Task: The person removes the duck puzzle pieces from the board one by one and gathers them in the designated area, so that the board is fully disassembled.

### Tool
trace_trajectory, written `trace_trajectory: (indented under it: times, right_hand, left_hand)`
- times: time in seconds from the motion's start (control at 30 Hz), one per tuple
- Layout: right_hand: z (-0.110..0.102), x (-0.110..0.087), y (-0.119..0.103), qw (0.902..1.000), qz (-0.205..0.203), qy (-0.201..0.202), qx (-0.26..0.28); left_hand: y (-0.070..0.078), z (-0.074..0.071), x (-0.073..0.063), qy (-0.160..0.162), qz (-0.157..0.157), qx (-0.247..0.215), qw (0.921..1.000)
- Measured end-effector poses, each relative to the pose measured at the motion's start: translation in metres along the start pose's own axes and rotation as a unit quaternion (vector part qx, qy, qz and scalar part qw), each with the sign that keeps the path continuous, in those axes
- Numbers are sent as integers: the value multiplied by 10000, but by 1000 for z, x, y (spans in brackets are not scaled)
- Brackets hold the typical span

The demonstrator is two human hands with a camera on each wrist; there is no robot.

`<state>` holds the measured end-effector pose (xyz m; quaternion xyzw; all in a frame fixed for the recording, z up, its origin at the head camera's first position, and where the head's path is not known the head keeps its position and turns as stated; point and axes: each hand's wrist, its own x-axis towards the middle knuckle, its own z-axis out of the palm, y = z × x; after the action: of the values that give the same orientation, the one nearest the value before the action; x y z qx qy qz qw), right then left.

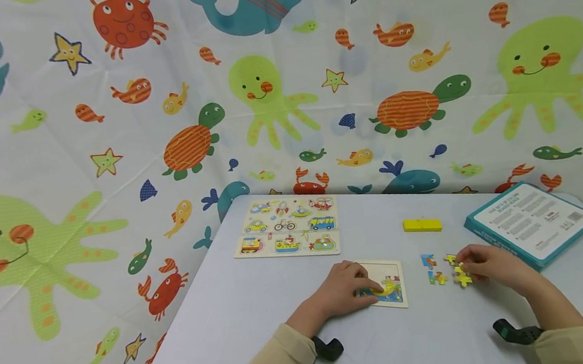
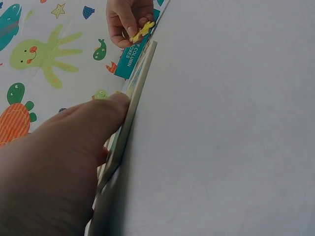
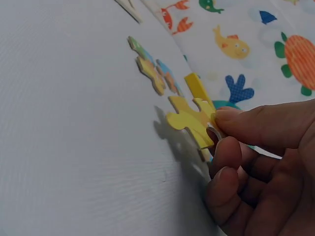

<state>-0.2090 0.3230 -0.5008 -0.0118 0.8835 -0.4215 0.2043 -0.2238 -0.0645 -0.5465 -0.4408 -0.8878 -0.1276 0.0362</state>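
My left hand [image 1: 341,290] rests on a small wooden jigsaw tray [image 1: 403,289], with its fingers over the partly filled picture inside the pale frame. In the left wrist view the thumb [image 2: 110,110] lies along the top of the tray's edge. To the right, my right hand [image 1: 495,266] pinches a yellow jigsaw piece [image 3: 189,120] between thumb and fingertips, tilted close over the table. Beside it lie a small yellow piece [image 1: 450,259], a blue and orange piece [image 1: 428,260] and some green and orange pieces [image 1: 441,278].
A wooden board with vehicle pictures [image 1: 294,238] lies at the back left. Behind the loose pieces is a yellow block [image 1: 422,226]. A teal box [image 1: 536,221] lies at the right. A sea-animal curtain [image 1: 283,100] hangs behind the white table [image 1: 394,349].
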Motion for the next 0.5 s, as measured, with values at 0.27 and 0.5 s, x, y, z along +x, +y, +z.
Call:
trace_trajectory:
  times: [0.27,0.5]
  right_hand:
    - [6,1,8,9999,-24,139,-81]
    - [7,-1,3,9990,45,242,-382]
  left_hand:
    - [1,0,0,-62,-46,-15,10000]
    - [0,0,0,-52,-27,-22,10000]
